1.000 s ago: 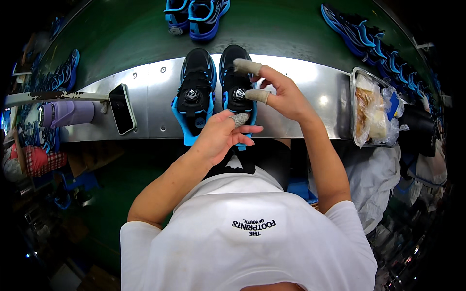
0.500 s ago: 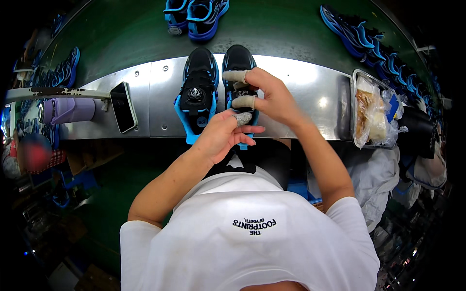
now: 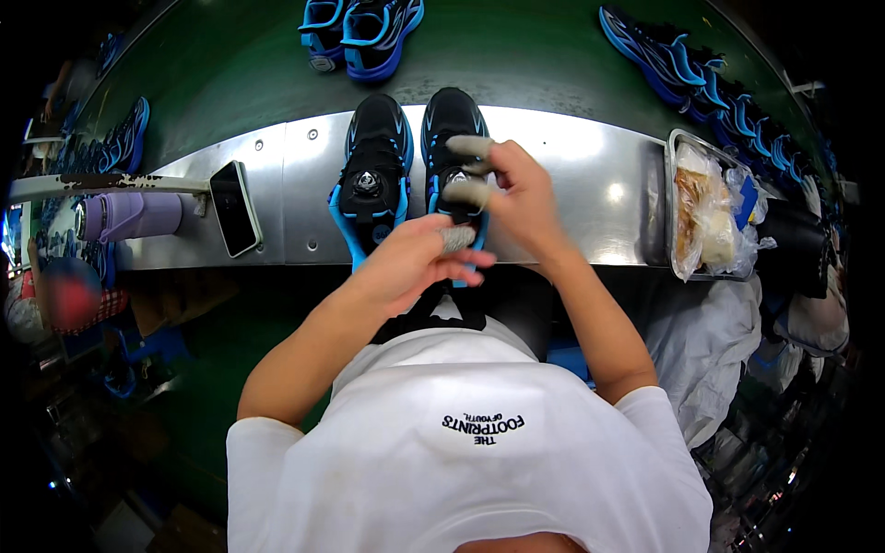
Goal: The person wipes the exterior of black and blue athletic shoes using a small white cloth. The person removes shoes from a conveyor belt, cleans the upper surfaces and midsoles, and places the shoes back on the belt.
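Observation:
Two black shoes with blue soles stand side by side on the metal shelf (image 3: pixel 572 175), toes pointing away from me. My right hand (image 3: pixel 512 198), with taped fingertips, rests on the tongue and lace area of the right shoe (image 3: pixel 449 124). My left hand (image 3: pixel 410 263), one finger taped, grips the heel end of that same shoe at the shelf's near edge. The left shoe (image 3: pixel 373 161), with a round dial on its tongue, stands untouched beside it.
A phone (image 3: pixel 233 208) and a purple bottle (image 3: pixel 134 217) lie on the shelf at the left. A metal tray (image 3: pixel 671 203) with plastic-wrapped items sits at the right. More blue shoes (image 3: pixel 359 23) ride the green belt (image 3: pixel 516 55) beyond, with a row (image 3: pixel 710 78) at far right.
My right hand has come down and leftward from above the right shoe onto its tongue. My left hand stays at the heel.

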### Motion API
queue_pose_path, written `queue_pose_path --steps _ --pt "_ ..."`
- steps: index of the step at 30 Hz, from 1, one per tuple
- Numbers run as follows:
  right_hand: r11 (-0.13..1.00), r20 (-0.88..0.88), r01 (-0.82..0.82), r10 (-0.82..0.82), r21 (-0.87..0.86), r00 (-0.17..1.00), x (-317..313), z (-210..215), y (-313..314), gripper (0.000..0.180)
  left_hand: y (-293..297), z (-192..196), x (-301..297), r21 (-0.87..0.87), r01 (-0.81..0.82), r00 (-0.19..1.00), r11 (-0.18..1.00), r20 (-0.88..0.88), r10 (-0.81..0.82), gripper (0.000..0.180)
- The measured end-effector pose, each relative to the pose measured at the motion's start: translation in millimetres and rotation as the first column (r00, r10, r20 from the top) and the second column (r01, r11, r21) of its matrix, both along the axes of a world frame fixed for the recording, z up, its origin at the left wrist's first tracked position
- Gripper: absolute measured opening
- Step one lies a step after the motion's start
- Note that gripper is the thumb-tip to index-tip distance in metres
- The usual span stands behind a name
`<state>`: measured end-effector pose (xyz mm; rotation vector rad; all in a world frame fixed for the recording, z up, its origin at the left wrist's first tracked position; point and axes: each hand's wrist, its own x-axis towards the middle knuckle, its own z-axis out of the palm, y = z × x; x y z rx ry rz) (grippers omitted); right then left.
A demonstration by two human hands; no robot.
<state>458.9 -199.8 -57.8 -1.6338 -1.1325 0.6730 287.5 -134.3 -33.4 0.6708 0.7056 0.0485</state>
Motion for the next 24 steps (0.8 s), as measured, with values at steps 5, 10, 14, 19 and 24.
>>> queue_pose_path --steps 5,10,14,19,24 --pt "0.985 -0.216 0.133 -0.154 -0.110 0.964 37 -23 -26 0.035 42 38 -21 0.992 0.123 0.968 -0.007 -0.118 0.223 0.032" --pt "0.989 -0.273 -0.028 -0.014 -0.147 0.962 21 -12 -22 0.029 68 -1 -32 0.949 0.301 0.947 0.097 -0.309 0.091 0.039" --pt "0.990 -0.231 -0.004 -0.030 -0.142 0.973 20 -12 -23 0.028 78 0 -42 0.932 0.190 0.982 0.307 -0.175 -0.077 0.035" --pt "0.988 -0.198 0.006 -0.037 -0.156 0.980 23 -2 -25 0.026 74 -7 -33 0.957 0.240 0.960 0.165 -0.260 0.108 0.035" --pt "0.987 -0.181 0.002 -0.031 -0.160 0.983 28 1 -28 0.026 80 -4 -35 0.945 0.233 0.972 0.229 -0.223 -0.069 0.040"
